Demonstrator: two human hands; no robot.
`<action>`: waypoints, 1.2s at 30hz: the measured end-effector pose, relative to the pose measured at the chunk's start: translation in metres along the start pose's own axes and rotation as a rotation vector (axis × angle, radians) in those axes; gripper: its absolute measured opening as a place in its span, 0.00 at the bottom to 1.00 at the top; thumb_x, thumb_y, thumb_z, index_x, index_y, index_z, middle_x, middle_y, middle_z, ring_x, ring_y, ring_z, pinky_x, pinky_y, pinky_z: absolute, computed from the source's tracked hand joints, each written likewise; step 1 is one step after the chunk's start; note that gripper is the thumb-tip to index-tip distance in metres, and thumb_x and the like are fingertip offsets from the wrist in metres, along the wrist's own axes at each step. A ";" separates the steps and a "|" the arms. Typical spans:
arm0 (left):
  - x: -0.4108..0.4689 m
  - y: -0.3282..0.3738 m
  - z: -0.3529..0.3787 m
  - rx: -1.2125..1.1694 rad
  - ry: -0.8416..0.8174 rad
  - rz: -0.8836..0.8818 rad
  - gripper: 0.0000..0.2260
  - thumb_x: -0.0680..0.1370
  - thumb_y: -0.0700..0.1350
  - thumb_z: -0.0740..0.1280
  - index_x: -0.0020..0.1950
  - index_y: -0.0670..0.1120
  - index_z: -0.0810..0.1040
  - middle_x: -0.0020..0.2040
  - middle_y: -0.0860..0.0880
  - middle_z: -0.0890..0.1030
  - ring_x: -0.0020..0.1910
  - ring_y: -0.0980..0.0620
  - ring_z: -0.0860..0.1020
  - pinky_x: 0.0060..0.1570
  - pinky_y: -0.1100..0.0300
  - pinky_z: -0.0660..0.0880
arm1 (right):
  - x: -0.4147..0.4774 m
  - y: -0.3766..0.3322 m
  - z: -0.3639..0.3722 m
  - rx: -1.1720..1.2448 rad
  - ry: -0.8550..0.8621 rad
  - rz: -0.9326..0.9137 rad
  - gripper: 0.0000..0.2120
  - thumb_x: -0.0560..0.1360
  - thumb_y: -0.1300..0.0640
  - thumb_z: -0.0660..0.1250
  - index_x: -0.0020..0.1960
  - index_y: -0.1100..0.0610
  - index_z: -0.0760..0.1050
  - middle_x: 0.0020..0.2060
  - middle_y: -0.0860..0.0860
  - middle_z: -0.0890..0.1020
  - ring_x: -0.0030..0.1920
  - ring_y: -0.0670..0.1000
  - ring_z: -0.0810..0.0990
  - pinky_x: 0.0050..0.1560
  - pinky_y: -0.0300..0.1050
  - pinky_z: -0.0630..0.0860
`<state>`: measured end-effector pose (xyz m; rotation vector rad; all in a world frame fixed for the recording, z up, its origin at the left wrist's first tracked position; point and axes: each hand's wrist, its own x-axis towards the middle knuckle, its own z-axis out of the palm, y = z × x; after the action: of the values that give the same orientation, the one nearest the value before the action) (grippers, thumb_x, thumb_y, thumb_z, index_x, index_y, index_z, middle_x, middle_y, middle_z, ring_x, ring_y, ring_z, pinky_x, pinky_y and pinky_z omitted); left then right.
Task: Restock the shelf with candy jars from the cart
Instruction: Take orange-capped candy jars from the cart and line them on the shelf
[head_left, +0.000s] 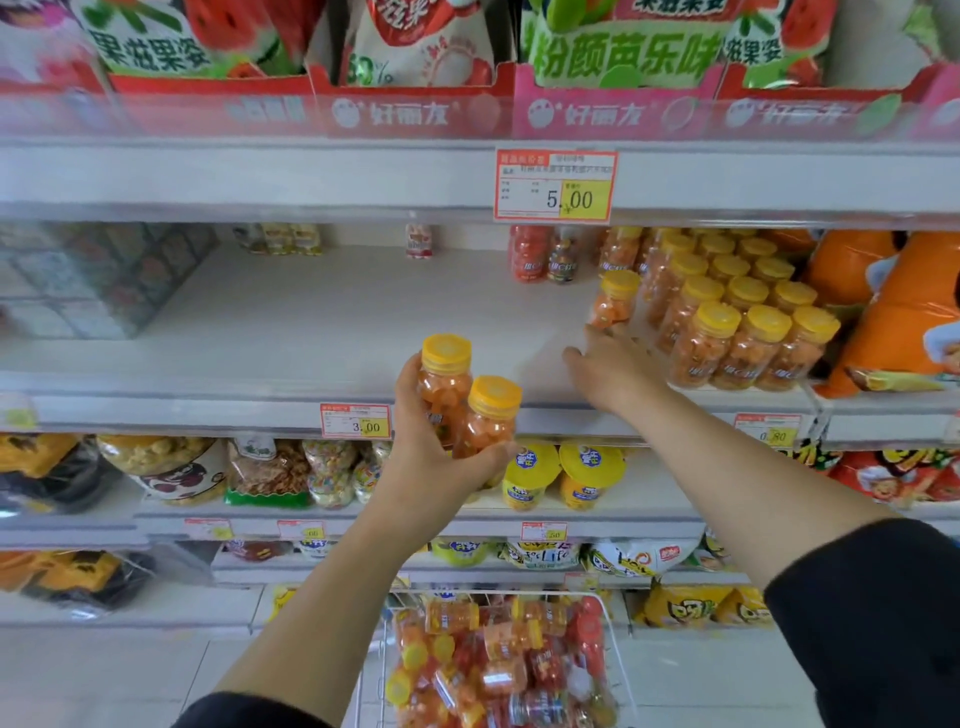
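Dark sleeves (872, 623), both forearms bare, raised toward the shelving.

White wire cart (519, 592), bottom edge of view: a loose heap of clear plastic candy jars (498, 660) lying on their sides, yellow and red lids mixed.

Left hand (431, 457): fingers curled round two yellow-lidded jars of orange candy (467, 400), held upright side by side in front of the shelf's front edge. Judged to be stock waiting its turn.

Right hand (610, 371): stretched out flat over the white shelf board (311, 332), fingertips at the foot of a single yellow-lidded jar (613, 301). It grips nothing. The jar leans slightly and stands just left of the stocked block (737, 322), probably starting a new column.

Stocked block: tidy upright rows from the front edge to the back, near the right end. Jars are cylindrical and transparent, with ribbed yellow caps, round orange sweets inside and a band label low down.

Back edge: two red-toned jars (543, 254).
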<state>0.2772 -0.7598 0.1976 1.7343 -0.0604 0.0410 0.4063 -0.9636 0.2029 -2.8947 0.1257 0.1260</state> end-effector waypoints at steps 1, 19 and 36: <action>0.001 -0.001 -0.001 0.002 0.006 -0.004 0.43 0.71 0.40 0.78 0.73 0.64 0.53 0.64 0.51 0.75 0.56 0.55 0.81 0.47 0.68 0.78 | 0.004 0.001 -0.001 0.000 0.000 0.001 0.25 0.82 0.46 0.51 0.74 0.57 0.63 0.75 0.60 0.62 0.71 0.62 0.64 0.67 0.57 0.63; 0.015 0.000 0.006 0.047 -0.011 -0.013 0.45 0.70 0.44 0.79 0.73 0.67 0.52 0.66 0.54 0.74 0.60 0.54 0.79 0.57 0.57 0.79 | 0.097 0.022 0.019 0.017 0.054 0.016 0.33 0.78 0.45 0.52 0.74 0.67 0.57 0.73 0.68 0.58 0.69 0.69 0.65 0.68 0.60 0.67; 0.020 0.002 0.027 -0.069 0.065 0.005 0.45 0.69 0.45 0.79 0.71 0.68 0.52 0.64 0.50 0.73 0.55 0.54 0.81 0.46 0.64 0.79 | -0.057 0.016 -0.010 1.185 -0.264 -0.252 0.14 0.79 0.53 0.65 0.64 0.49 0.77 0.56 0.48 0.83 0.58 0.49 0.82 0.60 0.52 0.78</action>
<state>0.2973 -0.7873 0.1961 1.6625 -0.0182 0.0986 0.3487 -0.9770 0.2142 -1.6736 -0.1646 0.2703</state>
